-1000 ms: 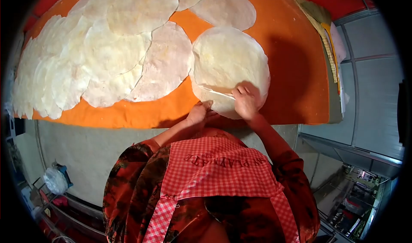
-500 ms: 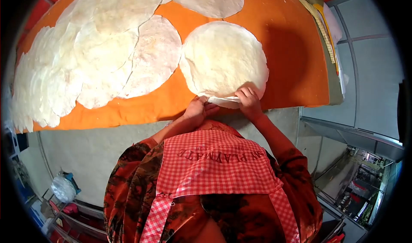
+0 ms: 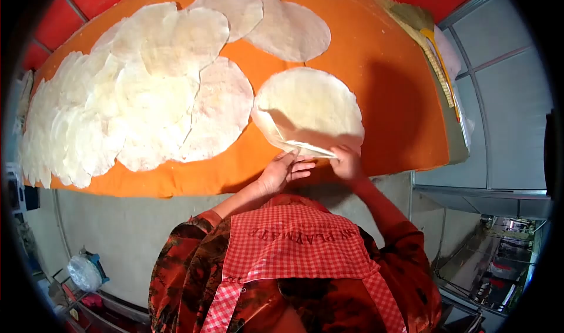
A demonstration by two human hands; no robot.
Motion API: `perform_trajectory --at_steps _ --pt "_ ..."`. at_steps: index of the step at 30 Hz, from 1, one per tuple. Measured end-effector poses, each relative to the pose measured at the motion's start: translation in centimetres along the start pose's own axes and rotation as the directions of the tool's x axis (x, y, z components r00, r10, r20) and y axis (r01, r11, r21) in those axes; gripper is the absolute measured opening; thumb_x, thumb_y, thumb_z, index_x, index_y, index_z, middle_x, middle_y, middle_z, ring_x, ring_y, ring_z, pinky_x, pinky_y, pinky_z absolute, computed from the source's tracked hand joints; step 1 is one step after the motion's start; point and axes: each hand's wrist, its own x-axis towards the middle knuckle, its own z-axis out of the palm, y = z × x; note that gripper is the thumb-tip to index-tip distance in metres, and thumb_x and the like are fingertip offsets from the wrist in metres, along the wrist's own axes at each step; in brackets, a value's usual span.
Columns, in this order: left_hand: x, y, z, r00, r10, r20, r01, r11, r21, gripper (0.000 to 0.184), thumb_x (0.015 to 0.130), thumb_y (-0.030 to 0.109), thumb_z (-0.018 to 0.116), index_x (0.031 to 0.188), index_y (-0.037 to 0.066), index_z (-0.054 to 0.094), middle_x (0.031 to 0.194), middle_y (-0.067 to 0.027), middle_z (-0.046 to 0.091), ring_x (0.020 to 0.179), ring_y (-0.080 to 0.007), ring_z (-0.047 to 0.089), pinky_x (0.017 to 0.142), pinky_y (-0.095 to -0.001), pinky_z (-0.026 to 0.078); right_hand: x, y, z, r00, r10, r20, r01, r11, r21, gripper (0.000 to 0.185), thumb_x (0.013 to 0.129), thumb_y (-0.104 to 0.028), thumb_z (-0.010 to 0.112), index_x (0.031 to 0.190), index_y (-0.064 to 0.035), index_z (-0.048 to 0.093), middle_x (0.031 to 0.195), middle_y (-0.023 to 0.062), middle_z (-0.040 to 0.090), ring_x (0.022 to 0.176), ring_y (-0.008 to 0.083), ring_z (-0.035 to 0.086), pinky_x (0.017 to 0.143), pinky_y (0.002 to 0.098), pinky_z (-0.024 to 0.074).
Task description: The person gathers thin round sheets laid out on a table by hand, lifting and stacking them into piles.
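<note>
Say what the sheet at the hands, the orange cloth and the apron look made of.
Sheet: perhaps thin dough, matte, judging by its pale face and slightly uneven rim; paper is possible.
Cloth: likely woven fabric, dull, with soft creases along its near edge.
Apron: apparently smooth fabric, draping in folds; whether coated is unclear.

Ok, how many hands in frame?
2: the left hand at the near edge of the round sheet in front; the right hand farther right, gripping that edge. No others show.
</note>
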Motion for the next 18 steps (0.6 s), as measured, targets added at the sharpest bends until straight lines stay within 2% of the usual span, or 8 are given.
perform_trajectory --at_steps 4,9,10,12,13,14,16,18 --pt "-0.9 2.4 1.0 0.993 0.06 0.1 -0.07 0.992 0.107 0.038 0.105 0.03 0.038 0.12 0.002 0.056 0.129 -0.014 0.057 0.112 -0.0274 0.06 0.092 -0.0384 0.052 6.8 -3.2 -10.9 0.996 0.061 0.058 -0.059 0.997 -0.039 0.014 0.08 -0.006 0.059 0.092 -0.0024 0.065 0.082 0.0234 0.062 0.075 0.0404 0.062 0.068 0.0438 0.051" --pt "-1.8 3.8 -2.0 0.997 0.065 -0.051 -0.057 0.988 0.143 0.029 0.104 0.025 0.041 0.113 0.003 0.058 0.116 -0.0115 0.064 0.102 -0.0224 0.063 0.085 -0.0356 0.054 15.7 -6.5 -18.8 0.999 -0.015 0.033 0.016 1.0 -0.009 0.026 0.077 -0.008 0.061 0.102 -0.0003 0.066 0.088 0.0211 0.067 0.078 0.0328 0.066 0.072 0.0409 0.0515" --pt "-1.7 4.0 -2.7 0.994 0.088 -0.06 -0.077 0.983 0.165 0.028 0.104 0.024 0.042 0.112 0.003 0.058 0.114 -0.0113 0.064 0.101 -0.0222 0.064 0.085 -0.0354 0.054 18.2 -6.4 -19.4 0.993 0.01 0.116 -0.011 1.0 0.008 0.028 0.077 -0.008 0.061 0.102 0.0015 0.066 0.088 0.0193 0.068 0.079 0.0289 0.066 0.074 0.0395 0.0512" --pt "-1.6 4.6 -4.0 0.988 0.131 -0.083 -0.111 0.971 0.21 0.024 0.103 0.021 0.044 0.111 0.004 0.058 0.111 -0.0109 0.065 0.098 -0.0218 0.064 0.084 -0.0348 0.054 24.4 -3.4 -20.2 0.922 -0.056 0.384 -0.144 0.87 0.472 0.029 0.075 -0.008 0.063 0.1 0.0049 0.067 0.087 0.0149 0.069 0.084 0.0207 0.064 0.078 0.0352 0.05" --pt "-1.9 5.6 -3.8 0.982 0.144 -0.119 -0.118 0.971 0.206 0.02 0.102 0.018 0.047 0.11 0.004 0.058 0.105 -0.0108 0.066 0.094 -0.0217 0.065 0.082 -0.0341 0.055 28.0 -4.0 -20.0 0.946 0.137 0.294 -0.163 0.984 0.066 0.028 0.073 -0.006 0.065 0.098 0.0038 0.069 0.088 0.0123 0.07 0.084 0.02 0.065 0.077 0.0341 0.0502" --pt "-1.9 6.5 -4.0 0.975 0.176 -0.136 -0.147 0.968 0.205 0.02 0.102 0.019 0.047 0.109 0.004 0.058 0.105 -0.0109 0.066 0.093 -0.0218 0.065 0.081 -0.0341 0.055 30.5 -3.3 -20.0 0.98 0.108 0.169 -0.116 0.992 0.039 0.027 0.071 -0.004 0.065 0.097 0.0038 0.069 0.086 0.0117 0.07 0.081 0.0205 0.066 0.075 0.0343 0.0509" --pt "-2.2 8.0 -4.9 0.96 0.226 -0.163 -0.191 0.96 0.205 0.02 0.101 0.019 0.048 0.108 0.003 0.058 0.103 -0.0111 0.067 0.091 -0.022 0.066 0.079 -0.034 0.055 36.8 -1.3 -21.6 0.985 0.103 0.139 -0.087 0.99 -0.111 0.029 0.07 -0.002 0.065 0.098 -0.0014 0.071 0.083 0.0166 0.07 0.082 0.0233 0.068 0.075 0.0364 0.0518" --pt "-2.2 9.6 -6.0 0.938 0.304 -0.166 -0.263 0.937 0.228 0.018 0.101 0.018 0.049 0.104 0.003 0.058 0.098 -0.0104 0.066 0.087 -0.0201 0.065 0.077 -0.0328 0.054 41.2 -2.1 -23.7 0.993 0.113 -0.018 -0.114 0.967 -0.227 0.027 0.073 -0.003 0.057 0.096 -0.0037 0.071 0.09 0.0198 0.07 0.087 0.0304 0.069 0.077 0.0398 0.052"
